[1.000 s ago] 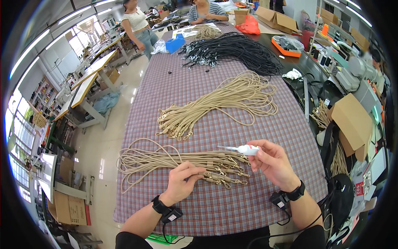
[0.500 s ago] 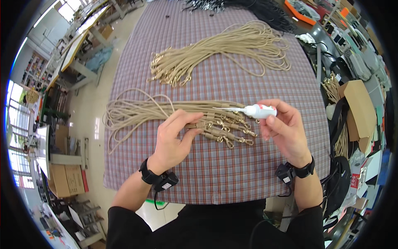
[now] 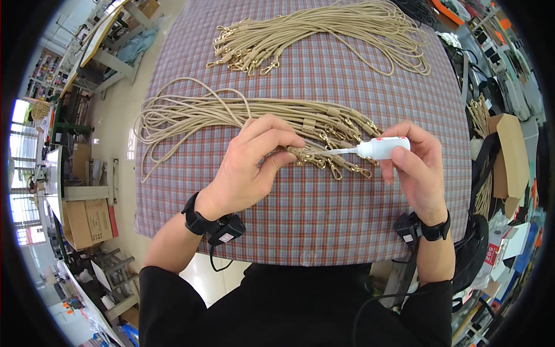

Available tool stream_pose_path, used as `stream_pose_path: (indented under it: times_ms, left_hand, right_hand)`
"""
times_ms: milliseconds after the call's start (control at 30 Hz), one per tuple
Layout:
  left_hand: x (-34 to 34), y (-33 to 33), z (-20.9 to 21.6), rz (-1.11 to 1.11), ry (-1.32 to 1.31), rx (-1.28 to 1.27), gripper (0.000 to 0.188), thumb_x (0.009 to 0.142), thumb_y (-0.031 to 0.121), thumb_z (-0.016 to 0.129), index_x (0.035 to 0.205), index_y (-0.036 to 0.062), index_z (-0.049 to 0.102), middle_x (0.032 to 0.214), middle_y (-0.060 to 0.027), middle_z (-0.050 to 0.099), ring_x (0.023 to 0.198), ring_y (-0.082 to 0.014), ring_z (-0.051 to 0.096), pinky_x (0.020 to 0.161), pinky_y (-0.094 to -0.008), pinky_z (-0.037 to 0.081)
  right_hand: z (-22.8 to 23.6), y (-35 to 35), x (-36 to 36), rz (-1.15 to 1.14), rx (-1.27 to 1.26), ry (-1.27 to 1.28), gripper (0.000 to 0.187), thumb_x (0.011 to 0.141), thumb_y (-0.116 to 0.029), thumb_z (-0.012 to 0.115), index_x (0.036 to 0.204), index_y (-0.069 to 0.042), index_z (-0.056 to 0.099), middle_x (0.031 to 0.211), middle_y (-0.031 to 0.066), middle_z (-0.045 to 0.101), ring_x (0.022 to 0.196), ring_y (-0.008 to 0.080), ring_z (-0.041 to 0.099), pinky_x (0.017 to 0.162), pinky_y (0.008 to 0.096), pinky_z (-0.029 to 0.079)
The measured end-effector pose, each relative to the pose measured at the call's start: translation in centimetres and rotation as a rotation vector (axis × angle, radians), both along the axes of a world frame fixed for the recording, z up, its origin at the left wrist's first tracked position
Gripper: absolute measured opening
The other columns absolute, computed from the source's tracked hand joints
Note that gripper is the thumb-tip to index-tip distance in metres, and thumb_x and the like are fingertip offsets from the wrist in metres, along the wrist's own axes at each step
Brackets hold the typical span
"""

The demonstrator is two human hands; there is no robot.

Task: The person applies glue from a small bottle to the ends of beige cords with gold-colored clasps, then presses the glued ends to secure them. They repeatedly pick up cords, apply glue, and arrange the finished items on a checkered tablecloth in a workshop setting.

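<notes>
A small white glue bottle (image 3: 383, 148) with a long thin nozzle lies sideways in my right hand (image 3: 422, 170), held between thumb and fingers. Its nozzle points left, the tip close to the cord ends by my left fingertips. My left hand (image 3: 245, 165) pinches one beige cord near its gold clasp end; the exact spot is partly covered by the fingers. That cord belongs to a bundle of beige cords (image 3: 202, 114), loops to the left and gold swivel clasps (image 3: 336, 172) to the right, laid across the table.
A second bundle of beige cords (image 3: 347, 26) with gold clasps lies farther back on the plaid tablecloth (image 3: 300, 225). Black cords (image 3: 417, 10) sit at the far right. Beside the table's right edge stand an open cardboard box (image 3: 509, 156) and cluttered goods.
The view has tilted, so the table and bundles sit higher in the picture. My left hand has shifted toward the clasp ends, and the nozzle tip has come down nearer its fingertips.
</notes>
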State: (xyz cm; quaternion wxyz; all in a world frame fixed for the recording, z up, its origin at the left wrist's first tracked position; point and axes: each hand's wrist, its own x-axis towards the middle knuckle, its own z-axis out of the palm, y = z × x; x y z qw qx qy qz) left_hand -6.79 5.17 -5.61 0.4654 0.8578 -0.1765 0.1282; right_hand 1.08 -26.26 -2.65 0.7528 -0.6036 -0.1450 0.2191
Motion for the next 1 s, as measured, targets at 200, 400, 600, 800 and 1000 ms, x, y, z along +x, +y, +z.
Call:
stream_pose_path:
  times_ms: [200, 400, 600, 800, 1000]
  left_hand:
    - [-0.2, -0.2, 0.6, -0.044, 0.093, -0.070, 0.034, 0.089, -0.017, 0.072, 0.116, 0.0015, 0.077, 0.117, -0.0103, 0.072, 0.107, -0.0245, 0.071, 0.095, -0.0364, 0.058]
    - [0.0, -0.1, 0.3, -0.115, 0.179, -0.217, 0.033, 0.089, -0.017, 0.071, 0.117, 0.0005, 0.077, 0.121, -0.0110, 0.071, 0.114, -0.0230, 0.069, 0.101, -0.0357, 0.055]
    - [0.0, -0.1, 0.4, -0.074, 0.114, -0.046, 0.033, 0.087, -0.016, 0.075, 0.114, 0.0022, 0.077, 0.115, -0.0093, 0.073, 0.105, -0.0243, 0.071, 0.095, -0.0372, 0.057]
    - [-0.2, -0.4, 0.8, -0.023, -0.013, 0.097, 0.032, 0.080, -0.010, 0.086, 0.109, 0.0033, 0.079, 0.109, -0.0099, 0.074, 0.097, -0.0263, 0.071, 0.089, -0.0378, 0.057]
    - [-0.3, -0.2, 0.5, -0.033, -0.053, 0.084, 0.031, 0.081, -0.003, 0.089, 0.109, 0.0067, 0.078, 0.107, -0.0068, 0.071, 0.101, -0.0290, 0.066, 0.090, -0.0415, 0.051]
  right_hand:
    - [0.3, 0.1, -0.2, -0.003, -0.062, -0.052, 0.028, 0.102, -0.015, 0.080, 0.119, 0.006, 0.074, 0.093, 0.0078, 0.077, 0.069, 0.0077, 0.065, 0.058, 0.0246, 0.053]
    - [0.3, 0.0, -0.2, 0.013, -0.041, -0.044, 0.025, 0.101, -0.011, 0.081, 0.119, 0.006, 0.074, 0.095, 0.0081, 0.078, 0.069, 0.0064, 0.065, 0.059, 0.0233, 0.053]
    - [0.4, -0.1, -0.2, -0.003, -0.032, -0.026, 0.024, 0.101, -0.012, 0.081, 0.118, 0.005, 0.075, 0.093, 0.0069, 0.077, 0.069, 0.0061, 0.065, 0.058, 0.0235, 0.053]
    - [0.1, -0.4, 0.1, 0.002, -0.022, -0.018, 0.028, 0.101, -0.018, 0.081, 0.117, 0.005, 0.075, 0.091, 0.0084, 0.078, 0.066, 0.0072, 0.065, 0.057, 0.0249, 0.051]
    - [0.5, -0.2, 0.1, -0.029, 0.005, -0.019, 0.028, 0.101, -0.018, 0.081, 0.114, 0.005, 0.074, 0.091, 0.0085, 0.077, 0.066, 0.0079, 0.065, 0.056, 0.0255, 0.051]
